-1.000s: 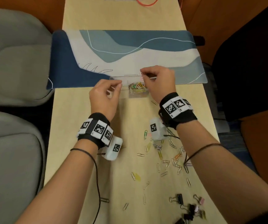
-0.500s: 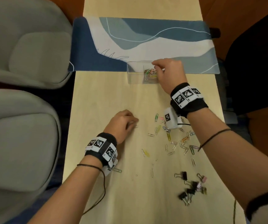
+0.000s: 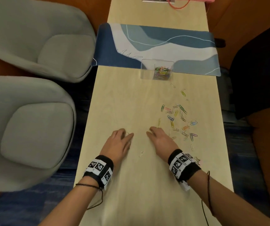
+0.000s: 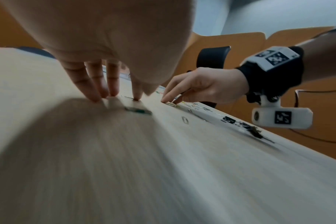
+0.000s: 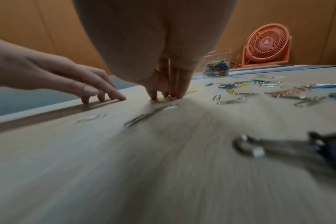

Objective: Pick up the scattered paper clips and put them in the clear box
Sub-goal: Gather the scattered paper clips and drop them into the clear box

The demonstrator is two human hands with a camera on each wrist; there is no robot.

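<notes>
Pale wood worktop (image 3: 131, 98) runs between grey chairs (image 3: 38, 46), a blue mat (image 3: 188, 46) across its far part. Both hands have come back from the box (image 3: 157, 69), which sits at the mat's near edge, part-filled with clips. The left hand (image 3: 119, 144) presses straight fingers (image 4: 98, 91) on a clip (image 3: 128, 132); half a second ago it was already down here. The right hand (image 3: 160, 139), then at the box, now sets its fingers (image 5: 175, 89) together on a yellow clip (image 5: 160, 100). Many clips (image 3: 179, 121) remain scattered to its right, so the task is likely mid-way.
</notes>
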